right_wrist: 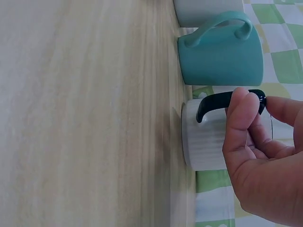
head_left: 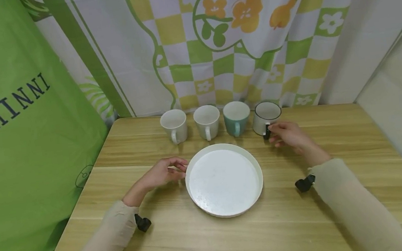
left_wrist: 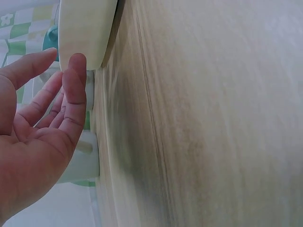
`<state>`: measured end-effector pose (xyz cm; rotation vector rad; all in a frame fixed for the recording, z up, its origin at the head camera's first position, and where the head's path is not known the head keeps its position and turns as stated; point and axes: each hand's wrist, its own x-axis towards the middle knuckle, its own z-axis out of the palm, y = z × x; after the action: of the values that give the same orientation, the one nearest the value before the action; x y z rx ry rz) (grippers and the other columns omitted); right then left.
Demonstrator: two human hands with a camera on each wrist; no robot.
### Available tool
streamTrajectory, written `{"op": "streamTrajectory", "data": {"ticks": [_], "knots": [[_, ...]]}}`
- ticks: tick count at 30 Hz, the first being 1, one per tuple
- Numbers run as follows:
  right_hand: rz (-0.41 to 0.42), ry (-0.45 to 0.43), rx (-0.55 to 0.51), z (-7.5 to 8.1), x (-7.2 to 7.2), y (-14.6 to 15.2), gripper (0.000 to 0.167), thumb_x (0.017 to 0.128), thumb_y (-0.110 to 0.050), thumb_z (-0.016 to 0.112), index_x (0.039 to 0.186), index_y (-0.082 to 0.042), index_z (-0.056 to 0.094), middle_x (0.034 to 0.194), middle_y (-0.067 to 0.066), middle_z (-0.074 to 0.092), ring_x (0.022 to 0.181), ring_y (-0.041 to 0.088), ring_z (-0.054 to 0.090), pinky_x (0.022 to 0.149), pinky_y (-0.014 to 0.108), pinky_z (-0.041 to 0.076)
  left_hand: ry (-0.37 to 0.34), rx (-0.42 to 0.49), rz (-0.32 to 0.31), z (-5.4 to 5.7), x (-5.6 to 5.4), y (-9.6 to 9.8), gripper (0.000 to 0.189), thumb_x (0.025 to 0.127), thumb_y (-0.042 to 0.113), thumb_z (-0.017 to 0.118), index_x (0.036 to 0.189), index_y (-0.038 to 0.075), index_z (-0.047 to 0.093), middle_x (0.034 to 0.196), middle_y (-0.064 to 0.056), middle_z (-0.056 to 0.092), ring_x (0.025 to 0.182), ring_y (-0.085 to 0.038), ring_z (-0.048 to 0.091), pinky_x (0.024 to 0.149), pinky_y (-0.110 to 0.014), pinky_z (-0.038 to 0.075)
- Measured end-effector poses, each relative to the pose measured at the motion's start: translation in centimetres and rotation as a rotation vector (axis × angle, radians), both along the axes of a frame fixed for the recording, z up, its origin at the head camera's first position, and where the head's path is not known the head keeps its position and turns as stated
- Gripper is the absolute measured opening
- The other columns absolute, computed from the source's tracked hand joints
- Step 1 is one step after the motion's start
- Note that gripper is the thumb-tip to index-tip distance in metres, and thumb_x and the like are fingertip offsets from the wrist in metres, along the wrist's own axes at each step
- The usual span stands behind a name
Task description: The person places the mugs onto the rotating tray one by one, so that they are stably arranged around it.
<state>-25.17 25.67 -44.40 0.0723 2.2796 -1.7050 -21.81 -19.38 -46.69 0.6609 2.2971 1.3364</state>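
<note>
My right hand [head_left: 288,136] pinches the black handle [right_wrist: 220,100] of a white mug with a dark rim [head_left: 267,112], the rightmost in a row at the back of the table. The right wrist view shows fingers and thumb closed about that handle, the mug upright on the wood. My left hand [head_left: 163,172] is at the left side of a round white tray [head_left: 225,180], its fingers loosely bent and holding nothing, fingertips right at the tray's rim. In the left wrist view the hand [left_wrist: 42,127] overlaps the tray's side wall [left_wrist: 85,33].
Left of the held mug stand a teal mug [head_left: 237,119] and two white mugs, one in the middle [head_left: 207,120] and one far left [head_left: 174,125], handles facing me. A patterned curtain [head_left: 217,70] hangs behind the wooden table [head_left: 206,247]. Green fabric [head_left: 24,160] hangs at the left.
</note>
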Motion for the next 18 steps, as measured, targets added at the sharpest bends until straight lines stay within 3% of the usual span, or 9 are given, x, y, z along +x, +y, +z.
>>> {"op": "streamTrajectory", "data": {"ticks": [6,11,18], "knots": [[-0.004,-0.006,-0.041,0.07,0.12,0.33,0.044,0.107,-0.024,0.044,0.134,0.011,0.043,0.108,0.000,0.049,0.081,0.003,0.064,0.068,0.020,0.056,0.002,-0.003,0.006,0.02,0.04,0.19,0.040,0.090,0.007,0.072,0.128,-0.002,0.061,0.113,-0.019,0.067,0.108,-0.026,0.063,0.087,-0.026,0.054],[0.006,-0.017,-0.097,0.19,0.36,0.50,0.047,0.107,-0.021,0.043,0.139,0.013,0.038,0.097,-0.012,0.062,0.085,0.004,0.069,0.072,0.022,0.058,-0.019,0.010,0.012,-0.18,-0.02,0.32,0.045,0.090,0.004,0.072,0.132,-0.002,0.058,0.112,-0.021,0.066,0.104,-0.021,0.063,0.083,-0.025,0.054],[0.011,-0.030,-0.146,0.11,0.31,0.53,0.043,0.106,-0.021,0.047,0.134,0.012,0.043,0.096,-0.011,0.068,0.089,0.004,0.071,0.076,0.021,0.059,-0.074,0.032,0.021,-0.14,0.03,0.46,0.048,0.091,0.001,0.070,0.136,-0.002,0.055,0.115,-0.024,0.062,0.099,-0.017,0.062,0.073,-0.025,0.056]]}}
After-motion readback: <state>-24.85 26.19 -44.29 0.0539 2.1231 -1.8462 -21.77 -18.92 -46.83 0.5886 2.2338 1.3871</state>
